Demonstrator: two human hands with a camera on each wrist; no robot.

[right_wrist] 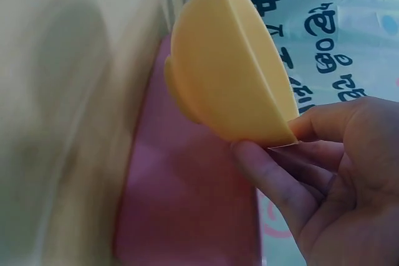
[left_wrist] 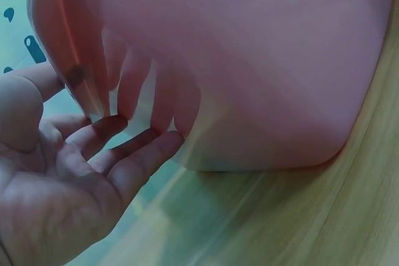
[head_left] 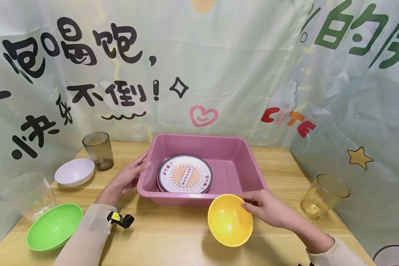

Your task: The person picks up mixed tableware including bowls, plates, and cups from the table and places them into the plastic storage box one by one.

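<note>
A yellow bowl [head_left: 230,220] is tilted in front of a pink plastic basin [head_left: 199,201], its hollow side toward the head view. My right hand [head_left: 274,210] pinches the bowl's rim between thumb and fingers, also plain in the right wrist view. At the basin's left end my left hand [head_left: 129,175] holds the rim; in the left wrist view its curled fingertips [left_wrist: 168,142] meet the outer wall. Inside the basin, toward the left, lie stacked round plates, the top plate [head_left: 186,174] white with an orange sunburst and a dark edge.
On the left stand a green bowl [head_left: 54,227], a clear container [head_left: 28,197], a white bowl [head_left: 74,172] and a grey tumbler [head_left: 99,151]. An amber glass [head_left: 322,195] stands near the table's right edge. Printed cloth [head_left: 219,74] encloses the back and sides.
</note>
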